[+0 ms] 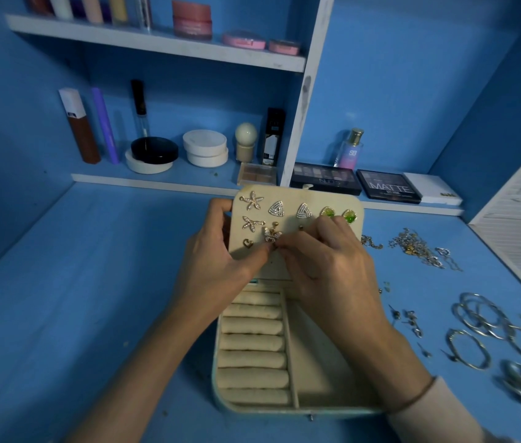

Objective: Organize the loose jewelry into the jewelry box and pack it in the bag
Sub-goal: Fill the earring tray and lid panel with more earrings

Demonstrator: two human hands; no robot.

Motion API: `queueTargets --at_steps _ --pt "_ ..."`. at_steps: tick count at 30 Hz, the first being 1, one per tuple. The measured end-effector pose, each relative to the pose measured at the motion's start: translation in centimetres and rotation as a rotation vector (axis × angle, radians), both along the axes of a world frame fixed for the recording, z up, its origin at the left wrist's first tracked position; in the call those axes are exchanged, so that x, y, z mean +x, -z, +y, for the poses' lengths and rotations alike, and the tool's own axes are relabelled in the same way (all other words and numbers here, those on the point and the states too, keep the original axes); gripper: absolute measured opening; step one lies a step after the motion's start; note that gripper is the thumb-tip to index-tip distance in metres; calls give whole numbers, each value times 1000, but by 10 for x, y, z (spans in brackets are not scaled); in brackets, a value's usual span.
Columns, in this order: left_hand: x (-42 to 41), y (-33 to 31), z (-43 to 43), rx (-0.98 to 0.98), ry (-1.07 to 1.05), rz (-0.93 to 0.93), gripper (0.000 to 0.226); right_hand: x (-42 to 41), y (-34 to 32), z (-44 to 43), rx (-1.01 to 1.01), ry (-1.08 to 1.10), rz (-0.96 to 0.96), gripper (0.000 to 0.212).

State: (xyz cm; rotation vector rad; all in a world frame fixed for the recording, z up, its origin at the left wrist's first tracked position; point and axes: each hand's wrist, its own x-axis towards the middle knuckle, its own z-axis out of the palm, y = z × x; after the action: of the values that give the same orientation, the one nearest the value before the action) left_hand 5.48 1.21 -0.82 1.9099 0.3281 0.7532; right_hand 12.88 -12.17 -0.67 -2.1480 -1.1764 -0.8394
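A cream jewelry box point(252, 404) lies open on the blue desk, its earring panel point(297, 195) raised upright. Starfish, triangle and green earrings are pinned on the panel. My left hand point(217, 266) holds the panel's left edge, fingers behind it, thumb at a sparkly butterfly earring point(272, 235). My right hand point(326, 263) pinches at the butterfly earring's lower edge, in front of the panel. The ring rolls point(252, 343) in the box hold nothing.
Loose chains point(419, 247), hoop earrings point(492, 327) and small studs point(411, 319) lie on the desk to the right. Makeup palettes point(388, 187) sit behind the box. Jars and tubes fill the shelves at the back.
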Motion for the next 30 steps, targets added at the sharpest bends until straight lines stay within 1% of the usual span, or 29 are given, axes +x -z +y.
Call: queueTargets --at_steps 9,15,21,24,26,29,30 --pt "0 -1 -2 9 -18 5 42 0 0 -1 26 -25 14 18" --pt "1 -1 -2 -2 -30 6 43 -2 0 -1 65 -44 56 13" --pt "1 0 -3 -10 -32 -2 42 3 -8 -9 231 -98 249 12" --pt "1 2 -1 -11 -28 5 42 9 -15 -22 287 -112 407 14" --pt "1 3 0 -8 -28 4 42 15 -18 -34 304 -114 506 12" --pt "1 3 0 -4 -33 0 41 25 -24 -55 288 -70 575 26" --pt "1 3 -1 -6 -30 -1 41 30 -25 -63 265 -37 596 27"
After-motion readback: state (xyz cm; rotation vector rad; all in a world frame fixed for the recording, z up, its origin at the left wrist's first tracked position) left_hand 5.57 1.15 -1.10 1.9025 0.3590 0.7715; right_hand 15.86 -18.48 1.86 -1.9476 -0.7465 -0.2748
